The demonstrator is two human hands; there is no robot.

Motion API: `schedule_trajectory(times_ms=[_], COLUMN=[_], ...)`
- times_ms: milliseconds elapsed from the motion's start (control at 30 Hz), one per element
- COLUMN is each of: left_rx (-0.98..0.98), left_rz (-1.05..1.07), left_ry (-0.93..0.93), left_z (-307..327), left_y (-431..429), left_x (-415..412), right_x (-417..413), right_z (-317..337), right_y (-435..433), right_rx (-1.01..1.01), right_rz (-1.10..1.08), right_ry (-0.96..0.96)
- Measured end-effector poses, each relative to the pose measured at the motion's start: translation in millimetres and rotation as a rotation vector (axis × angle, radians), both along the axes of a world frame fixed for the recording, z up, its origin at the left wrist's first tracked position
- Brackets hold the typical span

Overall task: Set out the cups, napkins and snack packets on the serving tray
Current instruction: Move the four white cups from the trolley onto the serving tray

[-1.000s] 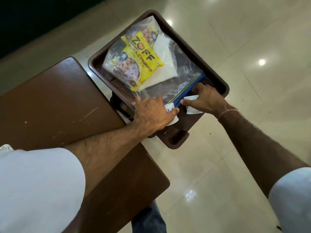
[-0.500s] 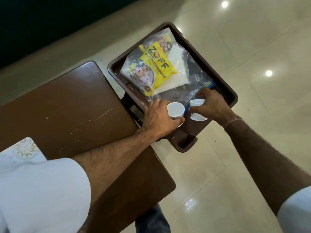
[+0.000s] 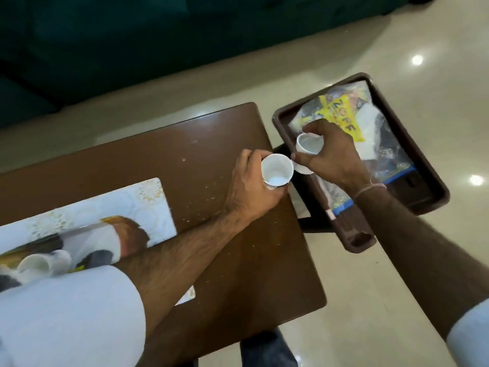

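My left hand (image 3: 251,186) grips a white paper cup (image 3: 276,172) over the right edge of the brown table (image 3: 201,154). Just to its right, my right hand (image 3: 333,152) holds another white paper cup (image 3: 308,144) above the near left rim of the brown tray (image 3: 434,178). Inside the tray lies a clear zip bag (image 3: 391,160) with a yellow snack packet (image 3: 344,120) and white napkins (image 3: 370,120). A white patterned serving tray (image 3: 105,205) lies on the table at the left, with a white cup (image 3: 39,264) lying on it, blurred.
Glossy cream floor tiles surround the table and the tray. A dark green sofa runs along the back. A white sleeve covers my left upper arm at the lower left, hiding part of the patterned tray. A dark stand shows under the brown tray.
Both hands have lifted a cup each out of the brown tray; the left hand has moved left over the table. The view has swung left, bringing the patterned tray into sight.
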State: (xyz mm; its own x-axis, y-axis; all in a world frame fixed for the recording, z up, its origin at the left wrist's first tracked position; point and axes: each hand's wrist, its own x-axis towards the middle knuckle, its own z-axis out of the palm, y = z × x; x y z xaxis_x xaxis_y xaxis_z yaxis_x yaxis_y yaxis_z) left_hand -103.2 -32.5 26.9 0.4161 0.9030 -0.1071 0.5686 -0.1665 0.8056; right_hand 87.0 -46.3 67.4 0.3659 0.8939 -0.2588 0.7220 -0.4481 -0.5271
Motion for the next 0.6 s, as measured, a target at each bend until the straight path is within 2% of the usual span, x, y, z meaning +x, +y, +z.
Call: schedule_trajectory(times_ms=[500,600], left_rx=[-0.062,-0.088], left_rz=[0.374,0.407], left_ry=[0.191,0.291], left_z=[-13.7,-20.5], left_y=[-10.7,-20.9], left_x=[-239.6,-277.5], right_x=[-247.8,-290.6], right_z=[-24.8,-35.1], right_y=[64.6,62.4], right_rx=[-0.024,-0.053], right_rz=[0.424,0.477], right_ry=[0.102,0.121])
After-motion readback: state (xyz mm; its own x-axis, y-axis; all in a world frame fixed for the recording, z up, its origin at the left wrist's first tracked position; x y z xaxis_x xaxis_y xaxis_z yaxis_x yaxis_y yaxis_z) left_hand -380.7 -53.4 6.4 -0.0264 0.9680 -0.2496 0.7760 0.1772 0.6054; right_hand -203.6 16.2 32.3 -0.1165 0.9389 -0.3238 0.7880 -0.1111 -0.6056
